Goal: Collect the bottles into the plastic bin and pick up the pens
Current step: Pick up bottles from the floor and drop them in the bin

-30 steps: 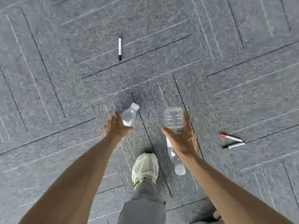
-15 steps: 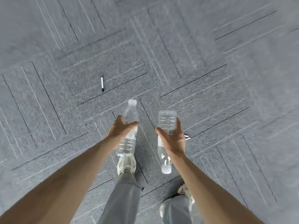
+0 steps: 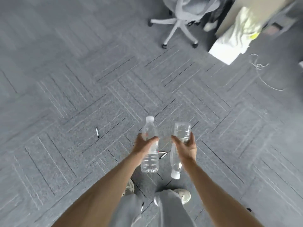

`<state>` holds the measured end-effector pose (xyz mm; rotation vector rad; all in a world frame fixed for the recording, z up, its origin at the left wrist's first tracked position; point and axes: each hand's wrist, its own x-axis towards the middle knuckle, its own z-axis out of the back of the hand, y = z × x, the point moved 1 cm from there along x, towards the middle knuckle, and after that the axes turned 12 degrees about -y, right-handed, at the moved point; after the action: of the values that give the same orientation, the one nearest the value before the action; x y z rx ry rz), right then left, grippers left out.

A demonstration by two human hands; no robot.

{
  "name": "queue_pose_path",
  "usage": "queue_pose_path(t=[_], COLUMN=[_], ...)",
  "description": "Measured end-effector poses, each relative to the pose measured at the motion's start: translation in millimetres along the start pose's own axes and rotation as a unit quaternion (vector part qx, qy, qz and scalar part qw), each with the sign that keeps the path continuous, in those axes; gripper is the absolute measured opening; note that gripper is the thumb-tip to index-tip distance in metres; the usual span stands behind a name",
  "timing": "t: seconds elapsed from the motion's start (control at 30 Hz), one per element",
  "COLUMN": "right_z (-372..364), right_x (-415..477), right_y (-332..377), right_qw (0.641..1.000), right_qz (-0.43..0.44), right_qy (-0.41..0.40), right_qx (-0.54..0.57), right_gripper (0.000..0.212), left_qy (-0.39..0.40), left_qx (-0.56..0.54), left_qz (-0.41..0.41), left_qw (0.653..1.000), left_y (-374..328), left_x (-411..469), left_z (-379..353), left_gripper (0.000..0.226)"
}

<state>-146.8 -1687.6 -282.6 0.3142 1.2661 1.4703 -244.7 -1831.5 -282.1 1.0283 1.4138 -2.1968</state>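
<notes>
- While the person stands on the grey carpet (image 3: 82, 79), both arms reach forward and each hand grasps one clear plastic bottle above the floor
- Left hand (image 3: 144, 145): fingers wrapped around the upper body of the left bottle (image 3: 150, 154), which is held cap away from the person, its white cap at the far end
- Right hand (image 3: 186, 148): fingers closed around the base end of the right bottle (image 3: 181, 133), which is held inverted, its white cap pointing near, toward the feet
- The two bottles are side by side, close but apart
- One pen (image 3: 97, 132), white with a black tip, lies on the carpet to the left of the left hand, well apart from it
- Further pens (image 3: 162, 154) lie on the carpet in the gap between the two bottles, partly hidden; their number cannot be told
- Grey trousers (image 3: 131, 210) and pale shoes (image 3: 184, 194) show at the near edge
- An office chair (image 3: 178, 25) stands on its wheeled base at the far right, beside a white cloth (image 3: 237, 33) draped over furniture
- No plastic bin can be made out in this view
</notes>
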Motion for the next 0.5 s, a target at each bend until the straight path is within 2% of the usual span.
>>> queue_pose_path(t=[0.07,0.17,0.27,0.37,0.5], right_z=[35.7,99.2,173.2,244.5,335.4], right_x=[-4.5,-6.7,1.7,15.2,35.2], right_y=[20.3,50.8,71.0,81.4,87.0], right_qw=[0.999,0.995,0.989,0.978,0.963], right_qz=[-0.008,-0.010,-0.008,-0.030,-0.028], right_qy=[-0.020,-0.080,-0.128,-0.173,-0.232], right_qx=[0.027,0.050,0.071,0.108,0.136], right_gripper=[0.064,0.072,0.058,0.056,0.046], left_qy=[0.013,0.033,0.053,0.074,0.137], left_qx=[0.020,0.066,0.109,0.155,0.185], left_qz=[-0.031,-0.089,-0.131,-0.160,-0.206], left_qw=[0.999,0.993,0.984,0.972,0.951], left_y=[-33.7,-82.9,-122.0,-153.0,-179.8], left_x=[-28.9,-69.8,-105.9,-141.4,-193.7], left_z=[-17.2,-53.7,-104.2,-166.3,-256.9], left_gripper=[0.061,0.061,0.046,0.065,0.061])
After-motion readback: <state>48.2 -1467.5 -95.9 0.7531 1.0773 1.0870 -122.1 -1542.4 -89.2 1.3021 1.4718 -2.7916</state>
